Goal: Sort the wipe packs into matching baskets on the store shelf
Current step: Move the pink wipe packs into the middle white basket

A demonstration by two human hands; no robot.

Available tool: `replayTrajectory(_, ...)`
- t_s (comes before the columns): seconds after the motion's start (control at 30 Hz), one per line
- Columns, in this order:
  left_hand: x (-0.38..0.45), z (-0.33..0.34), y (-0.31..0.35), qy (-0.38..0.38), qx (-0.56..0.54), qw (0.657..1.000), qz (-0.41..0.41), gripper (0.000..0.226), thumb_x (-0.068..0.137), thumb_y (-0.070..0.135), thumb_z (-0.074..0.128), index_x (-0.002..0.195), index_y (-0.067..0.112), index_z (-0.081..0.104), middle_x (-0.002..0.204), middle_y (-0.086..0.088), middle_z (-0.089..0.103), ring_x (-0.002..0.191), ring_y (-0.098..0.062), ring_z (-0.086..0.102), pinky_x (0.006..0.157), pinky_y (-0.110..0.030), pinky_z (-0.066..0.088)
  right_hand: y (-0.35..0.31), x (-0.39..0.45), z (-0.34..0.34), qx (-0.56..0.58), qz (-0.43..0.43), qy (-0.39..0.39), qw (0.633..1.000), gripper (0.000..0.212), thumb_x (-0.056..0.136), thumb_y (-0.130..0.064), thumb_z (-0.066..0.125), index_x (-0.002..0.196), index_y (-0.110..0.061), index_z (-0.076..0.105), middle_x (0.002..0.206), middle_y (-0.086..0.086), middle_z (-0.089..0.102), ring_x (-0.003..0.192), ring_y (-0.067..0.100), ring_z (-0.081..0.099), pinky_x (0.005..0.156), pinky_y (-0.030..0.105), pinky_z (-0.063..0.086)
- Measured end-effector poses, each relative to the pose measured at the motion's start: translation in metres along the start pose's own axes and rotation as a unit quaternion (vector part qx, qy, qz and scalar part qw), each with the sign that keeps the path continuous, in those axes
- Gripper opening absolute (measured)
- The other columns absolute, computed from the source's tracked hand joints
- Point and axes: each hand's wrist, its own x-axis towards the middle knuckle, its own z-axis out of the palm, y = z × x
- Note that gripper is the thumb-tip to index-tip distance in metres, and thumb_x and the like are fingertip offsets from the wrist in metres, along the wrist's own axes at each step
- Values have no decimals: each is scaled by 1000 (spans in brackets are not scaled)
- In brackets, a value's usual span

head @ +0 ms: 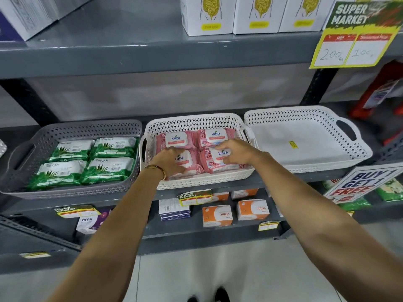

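Three baskets stand side by side on the middle shelf. The grey basket (26,153) on the left holds several green wipe packs (109,168). The white middle basket (192,120) holds several pink Kara wipe packs (177,138). My left hand (169,159) rests on the front-left pink pack, fingers bent over it. My right hand (234,152) lies on the front-right pink pack (220,164), fingertips at its white lid. The white right basket (305,138) has nothing in it but a small yellow sticker.
White boxes (207,16) stand on the shelf above. A yellow price sign (353,40) hangs at the upper right, and a "buy 1 get 1 free" sign (362,184) at the lower right. Orange and purple boxes (217,215) fill the shelf below. Red items (383,90) are far right.
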Motion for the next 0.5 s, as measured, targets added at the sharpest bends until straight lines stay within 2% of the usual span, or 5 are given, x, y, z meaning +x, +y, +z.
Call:
replayTrajectory(0.27, 7, -4, -8, -20, -35, 999, 8, 77, 74, 21, 75, 140, 18, 35, 144, -10, 40, 130, -27, 36, 108, -37, 27, 2, 1, 2, 13, -9, 5, 1000, 54, 80, -10, 68, 131, -17, 52, 143, 7, 48, 132, 23, 43, 113, 39, 33)
replayTrajectory(0.5, 8, -4, -9, -23, -28, 999, 13, 79, 75, 22, 74, 141, 17, 32, 147, -10, 35, 132, -27, 32, 109, -38, 25, 1, -1, 3, 37, 0, 5, 999, 53, 81, -11, 69, 131, -17, 53, 145, 7, 46, 133, 24, 43, 112, 38, 33)
